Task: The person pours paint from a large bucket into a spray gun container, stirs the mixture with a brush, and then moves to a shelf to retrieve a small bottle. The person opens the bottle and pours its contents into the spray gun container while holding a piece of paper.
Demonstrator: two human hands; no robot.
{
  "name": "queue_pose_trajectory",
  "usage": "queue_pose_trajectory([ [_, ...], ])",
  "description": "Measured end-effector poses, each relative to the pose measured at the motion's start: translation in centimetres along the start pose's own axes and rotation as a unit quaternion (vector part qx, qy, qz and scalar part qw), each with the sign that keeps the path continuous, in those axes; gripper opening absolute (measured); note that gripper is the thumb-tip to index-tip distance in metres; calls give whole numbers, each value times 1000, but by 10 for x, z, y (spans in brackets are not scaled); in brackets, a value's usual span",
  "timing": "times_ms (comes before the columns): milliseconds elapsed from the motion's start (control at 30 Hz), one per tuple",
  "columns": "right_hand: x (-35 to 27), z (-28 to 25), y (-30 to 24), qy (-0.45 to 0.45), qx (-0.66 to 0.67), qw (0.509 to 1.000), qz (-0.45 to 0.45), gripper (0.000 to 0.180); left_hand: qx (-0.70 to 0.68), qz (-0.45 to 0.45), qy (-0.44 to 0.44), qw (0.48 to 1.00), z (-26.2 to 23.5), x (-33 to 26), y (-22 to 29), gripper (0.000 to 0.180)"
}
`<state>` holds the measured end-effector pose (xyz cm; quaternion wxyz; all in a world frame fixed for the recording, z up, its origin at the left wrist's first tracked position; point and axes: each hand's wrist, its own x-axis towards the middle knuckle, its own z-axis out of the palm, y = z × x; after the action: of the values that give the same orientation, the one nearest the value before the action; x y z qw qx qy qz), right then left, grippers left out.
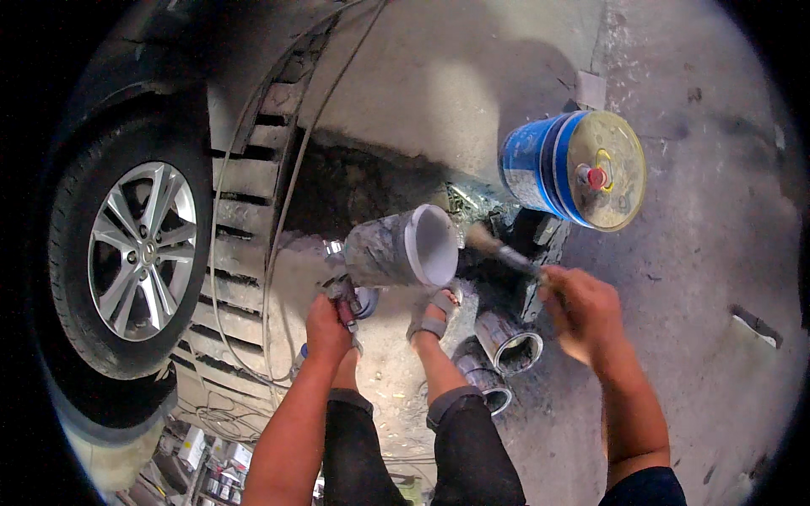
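Observation:
My right hand (586, 314) is closed round the handle of a paintbrush (516, 255). Its pale bristles point left, toward the mouth of a grey-smeared white bucket (384, 249). That bucket leans over, with its open rim facing right. Low beside the bucket's left end, my left hand (327, 331) grips a dark red tool with metal parts (343, 302); its exact kind is unclear. Right of my foot, two open metal cans (512, 347) lie on their sides. A blue pail (561, 169) with a yellowish lid and red cap stands farther off.
A car wheel (145, 251) fills the left side, next to a slotted floor grate (240, 232). A thin hose (291, 169) runs along the grate. Dark wet ground (359, 181) lies behind the bucket. Boxes and clutter (207, 460) sit at the lower left.

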<state>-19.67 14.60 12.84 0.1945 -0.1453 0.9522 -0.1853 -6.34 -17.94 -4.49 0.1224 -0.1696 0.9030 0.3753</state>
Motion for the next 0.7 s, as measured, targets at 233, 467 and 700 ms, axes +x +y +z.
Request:
queue_pose_trajectory([
  [233,24,33,-28,21,-173,983,-60,30,94,-5,-18,995,2,-13,-20,14],
  [467,6,20,-5,48,-34,995,76,28,62,-11,-6,998,4,-20,-36,19],
  [700,-10,5,-7,69,195,974,89,23,53,31,-30,998,-6,-19,-26,20],
])
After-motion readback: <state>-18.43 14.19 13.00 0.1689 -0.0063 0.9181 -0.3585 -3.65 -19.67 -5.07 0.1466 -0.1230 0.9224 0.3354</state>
